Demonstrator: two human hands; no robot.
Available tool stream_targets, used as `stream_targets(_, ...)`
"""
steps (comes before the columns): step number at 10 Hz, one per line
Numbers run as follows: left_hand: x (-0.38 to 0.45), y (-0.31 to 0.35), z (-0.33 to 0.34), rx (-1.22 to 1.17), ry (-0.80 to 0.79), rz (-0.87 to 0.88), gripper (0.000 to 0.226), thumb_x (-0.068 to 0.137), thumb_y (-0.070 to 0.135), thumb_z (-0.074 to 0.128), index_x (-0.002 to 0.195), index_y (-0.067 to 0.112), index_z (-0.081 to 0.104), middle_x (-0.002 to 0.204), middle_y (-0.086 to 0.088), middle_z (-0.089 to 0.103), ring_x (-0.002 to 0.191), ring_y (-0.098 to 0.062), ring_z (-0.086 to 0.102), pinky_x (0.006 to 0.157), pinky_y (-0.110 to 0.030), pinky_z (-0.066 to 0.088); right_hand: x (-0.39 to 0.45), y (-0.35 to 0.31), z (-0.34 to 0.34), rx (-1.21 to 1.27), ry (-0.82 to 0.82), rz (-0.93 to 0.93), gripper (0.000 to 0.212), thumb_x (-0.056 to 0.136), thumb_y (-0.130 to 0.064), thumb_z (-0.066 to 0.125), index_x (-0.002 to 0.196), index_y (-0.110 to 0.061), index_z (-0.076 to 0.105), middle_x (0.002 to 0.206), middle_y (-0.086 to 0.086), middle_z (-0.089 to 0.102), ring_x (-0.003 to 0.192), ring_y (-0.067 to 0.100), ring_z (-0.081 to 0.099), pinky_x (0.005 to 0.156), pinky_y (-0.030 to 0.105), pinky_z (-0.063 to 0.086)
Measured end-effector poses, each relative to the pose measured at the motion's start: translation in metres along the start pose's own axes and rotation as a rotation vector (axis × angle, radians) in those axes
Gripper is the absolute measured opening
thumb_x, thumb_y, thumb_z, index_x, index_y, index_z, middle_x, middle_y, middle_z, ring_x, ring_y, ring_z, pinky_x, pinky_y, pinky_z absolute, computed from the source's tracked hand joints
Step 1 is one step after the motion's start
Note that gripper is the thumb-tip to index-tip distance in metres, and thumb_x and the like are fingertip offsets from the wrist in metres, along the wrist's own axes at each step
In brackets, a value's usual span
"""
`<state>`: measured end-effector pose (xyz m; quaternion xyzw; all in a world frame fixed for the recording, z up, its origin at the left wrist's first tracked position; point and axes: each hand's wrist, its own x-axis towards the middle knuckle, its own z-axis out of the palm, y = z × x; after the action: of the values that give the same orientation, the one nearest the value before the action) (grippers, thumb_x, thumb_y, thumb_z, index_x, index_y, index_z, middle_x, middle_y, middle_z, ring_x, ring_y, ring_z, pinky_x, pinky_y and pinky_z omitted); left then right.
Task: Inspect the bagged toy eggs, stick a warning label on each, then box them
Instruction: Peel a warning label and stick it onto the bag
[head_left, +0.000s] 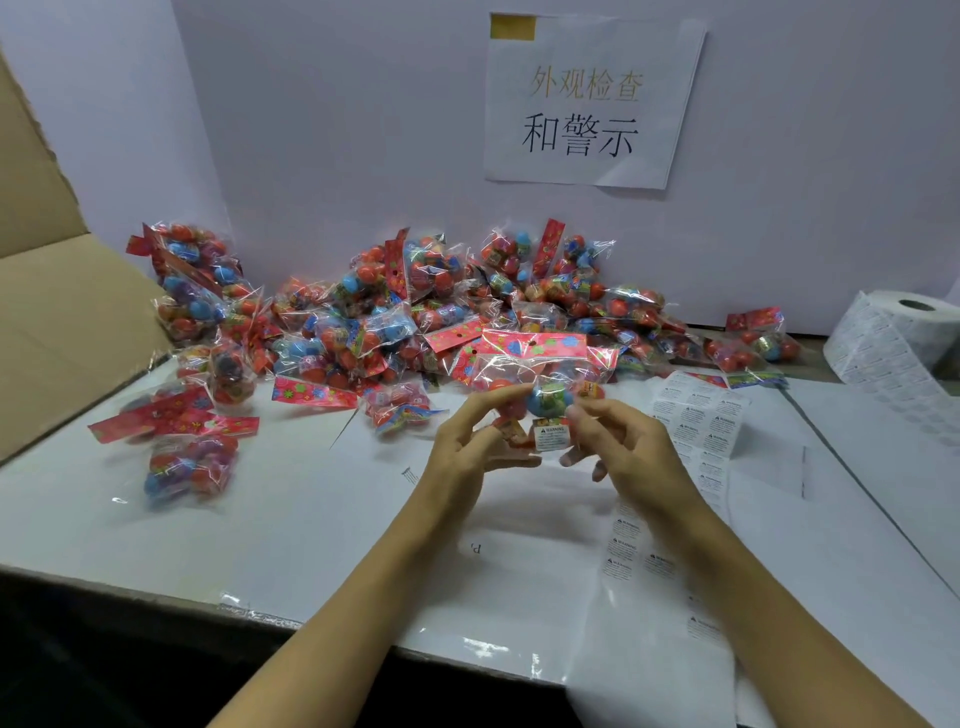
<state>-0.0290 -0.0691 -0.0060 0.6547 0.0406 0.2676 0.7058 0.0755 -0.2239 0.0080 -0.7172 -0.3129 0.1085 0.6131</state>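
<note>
Now | both hands: left hand (462, 441); right hand (618, 441) | pinch bag (540, 379); label (550, 439) on it

Head view, single wide-angle camera, looking forward and down.

Worn at head height above the near edge of the white table (291, 525); both forearms enter from the bottom of the frame. Close on the hands at centre. The lens faces a pale back wall with a paper sign (592, 104). Cardboard box (62, 312) at left edge, label roll (898, 343) at right edge. Edges bow from the wide lens. No second view to share the scene.
</note>
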Motion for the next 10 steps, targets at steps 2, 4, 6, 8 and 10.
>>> stream_targets(2,0.002,-0.003,0.0,-0.008,-0.046,0.02,0.078,0.084,0.017,0.054,0.147,0.058,0.033,0.135,0.003,0.062,0.108,-0.026,0.073,0.083,-0.036,0.062,0.004,0.004,-0.01,0.009,0.036,-0.029,0.016,0.092,-0.023,0.072,0.105,-0.015,0.075,0.083,-0.003,0.077,0.072,0.018,0.074,0.056,0.018,0.048)
stream_targets(4,0.0,-0.01,0.0,0.123,0.039,0.067,0.064,0.081,0.015,0.055,0.136,0.045,0.044,0.125,-0.003,0.063,0.104,-0.023,0.072,0.088,-0.045,0.062,0.015,0.011,-0.018,0.205,0.296,0.137,0.02,0.094,-0.032,0.068,0.093,-0.014,0.076,0.086,0.007,0.078,0.071,0.019,0.073,0.065,0.032,0.048)
stream_targets(6,-0.005,-0.009,0.009,0.32,0.001,0.084,0.026,0.084,0.018,0.063,0.108,0.029,0.062,0.113,0.008,0.066,0.095,-0.015,0.068,0.084,-0.045,0.06,0.027,0.003,-0.032,0.268,0.339,0.379,0.024,0.09,-0.039,0.072,0.093,-0.016,0.074,0.084,0.001,0.079,0.058,0.006,0.067,0.066,0.031,0.045)
stream_targets(8,-0.008,-0.014,0.015,0.313,-0.189,0.098,0.02,0.09,0.009,0.072,0.108,0.015,0.065,0.112,0.002,0.071,0.1,-0.014,0.071,0.089,-0.04,0.059,0.011,0.002,-0.058,0.176,0.211,0.364,0.023,0.092,-0.029,0.066,0.075,-0.018,0.075,0.071,0.004,0.071,0.051,0.01,0.051,0.046,0.02,0.035)
stream_targets(10,-0.012,-0.03,0.023,0.372,-0.529,0.16,0.031,0.087,0.039,0.071,0.115,0.029,0.077,0.126,0.013,0.071,0.121,-0.01,0.065,0.1,-0.03,0.054,-0.042,0.025,-0.087,-0.22,0.14,0.224,0.019,0.093,-0.021,0.071,0.075,-0.026,0.077,0.067,-0.014,0.07,0.064,0.001,0.059,0.063,0.02,0.045)
